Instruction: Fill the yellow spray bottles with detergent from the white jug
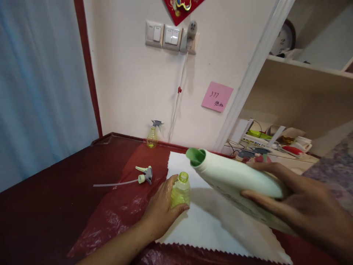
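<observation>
My left hand (162, 208) wraps round a clear yellow-green spray bottle (182, 193) whose neck is uncovered. That bottle is on a white cloth (215, 224) with zigzag edges. In my right hand (300, 206) is a large pale green detergent bottle (237, 180), tilted over on its side. Its green pouring spout (197, 156) points left, above and to the right of the small bottle's mouth, apart from it. A grey and pale green trigger sprayer head (146, 175) with a long clear tube lies left of my left hand.
Another yellow-green spray bottle (152, 136), with its sprayer on, stands by the wall. Thin clear plastic (110, 217) covers part of the dark red table (49, 209). A white cord (176, 106) hangs from the socket. Cluttered shelves (278, 141) are on the right.
</observation>
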Motion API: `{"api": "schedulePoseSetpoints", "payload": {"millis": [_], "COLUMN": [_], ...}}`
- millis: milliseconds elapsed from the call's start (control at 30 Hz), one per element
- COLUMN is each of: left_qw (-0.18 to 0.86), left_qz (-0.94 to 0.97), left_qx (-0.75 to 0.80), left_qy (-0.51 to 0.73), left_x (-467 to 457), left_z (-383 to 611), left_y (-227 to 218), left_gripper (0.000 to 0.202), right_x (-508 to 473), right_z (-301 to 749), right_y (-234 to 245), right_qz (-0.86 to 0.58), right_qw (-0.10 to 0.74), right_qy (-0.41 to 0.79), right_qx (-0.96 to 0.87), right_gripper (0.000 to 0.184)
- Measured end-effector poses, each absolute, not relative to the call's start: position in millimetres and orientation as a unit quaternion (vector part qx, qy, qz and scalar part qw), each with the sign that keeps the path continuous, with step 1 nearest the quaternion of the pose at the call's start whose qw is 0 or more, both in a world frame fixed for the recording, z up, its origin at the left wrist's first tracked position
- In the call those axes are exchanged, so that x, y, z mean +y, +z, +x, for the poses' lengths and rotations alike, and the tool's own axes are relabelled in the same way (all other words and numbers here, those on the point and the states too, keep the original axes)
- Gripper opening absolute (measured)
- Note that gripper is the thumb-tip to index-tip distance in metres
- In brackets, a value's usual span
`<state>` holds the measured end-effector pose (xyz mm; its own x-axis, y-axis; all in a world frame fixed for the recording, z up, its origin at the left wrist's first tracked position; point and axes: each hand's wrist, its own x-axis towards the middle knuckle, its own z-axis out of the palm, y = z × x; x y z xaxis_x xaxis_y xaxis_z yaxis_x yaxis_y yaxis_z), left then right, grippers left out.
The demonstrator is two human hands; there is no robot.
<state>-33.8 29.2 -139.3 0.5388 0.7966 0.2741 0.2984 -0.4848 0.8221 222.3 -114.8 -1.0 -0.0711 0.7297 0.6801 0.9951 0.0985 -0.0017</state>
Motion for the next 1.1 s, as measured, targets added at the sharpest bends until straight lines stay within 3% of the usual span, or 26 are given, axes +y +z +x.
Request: {"api": "schedulePoseSetpoints", "payload": {"millis": [233, 433, 533, 733, 867, 1033, 1100], "left_qw": [0.368, 0.360, 0.365, 0.373, 0.367, 0.367, 0.375], "left_qz": [0.795, 0.805, 0.806, 0.807, 0.810, 0.805, 0.801], "left_qx": [0.350, 0.347, 0.340, 0.335, 0.342, 0.346, 0.340], "left_qy": [0.332, 0.318, 0.318, 0.311, 0.304, 0.311, 0.321], "left_x": [31, 32, 32, 33, 34, 36, 36], "left_z": [-34, -34, -34, -34, -35, -36, -36], "left_y": [-142, -141, -139, -136, -137, -141, -142], "left_gripper": [0.073, 0.068, 0.069, 0.070, 0.070, 0.069, 0.070], "right_x": [-87, -41, -14, 22, 21, -11, -28], "right_z": [228, 226, 226, 223, 230, 219, 199], "right_y": [5, -22, -45, -84, -85, -65, -64], "right_qz": [-0.688, -0.618, -0.589, -0.581, -0.596, -0.607, -0.591], "right_qw": [0.441, 0.643, 0.692, 0.710, 0.681, 0.646, 0.632], "right_qy": [-0.145, 0.002, 0.012, 0.007, 0.003, -0.128, -0.179], "right_qx": [-0.558, -0.453, -0.419, -0.397, -0.425, -0.445, -0.469], "right_gripper": [0.051, 0.054, 0.057, 0.056, 0.053, 0.062, 0.052]}}
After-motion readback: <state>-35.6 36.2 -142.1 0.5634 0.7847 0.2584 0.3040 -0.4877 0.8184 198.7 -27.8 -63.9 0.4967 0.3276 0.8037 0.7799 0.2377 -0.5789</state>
